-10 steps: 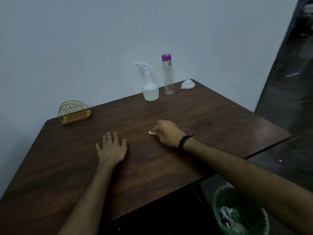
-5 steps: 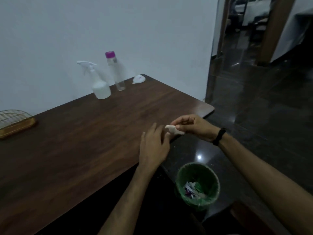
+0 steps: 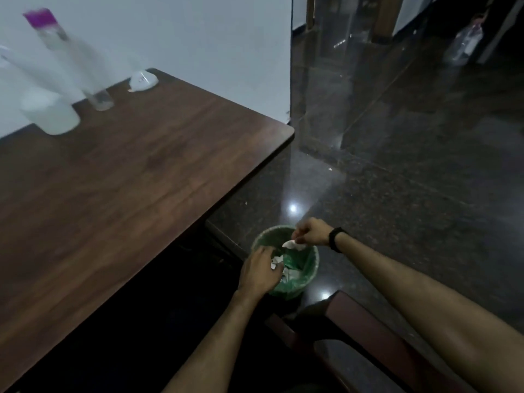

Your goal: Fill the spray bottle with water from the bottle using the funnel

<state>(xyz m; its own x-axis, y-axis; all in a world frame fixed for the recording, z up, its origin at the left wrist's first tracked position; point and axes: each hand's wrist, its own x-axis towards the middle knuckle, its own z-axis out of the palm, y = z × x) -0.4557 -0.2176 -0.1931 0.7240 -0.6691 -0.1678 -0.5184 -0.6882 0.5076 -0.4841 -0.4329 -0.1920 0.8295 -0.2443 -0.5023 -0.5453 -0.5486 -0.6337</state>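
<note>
While both hands hang over the green waste bin [image 3: 307, 275] on the floor, nothing of the task itself is under way. Right hand [image 3: 310, 235] pinches a small white scrap [image 3: 292, 244] at its fingertips, held just above the bin mouth, presumably so it falls straight in with the crumpled paper already there. Left hand [image 3: 259, 272] sits lower and nearer the body, over the bin's near rim, fingers loosely bent; whether it holds anything I cannot tell, maybe it is only guarding the drop. A black wristband [image 3: 336, 239] is on the right wrist.

Task items are well apart from the hands, up and to their left on the wooden table [image 3: 158, 171], set back along the wall. Spray bottle [image 3: 49, 114] stands upright, blurred, its head mostly cut off by the frame edge. Just to its right is the clear water bottle [image 3: 71, 63] with purple cap still on, also motion-blurred. Further right, at the table's far corner, lies a small white item, likely the funnel [image 3: 143, 80], on its side.

Judgement: clearing litter first; filling not yet begun.
</note>
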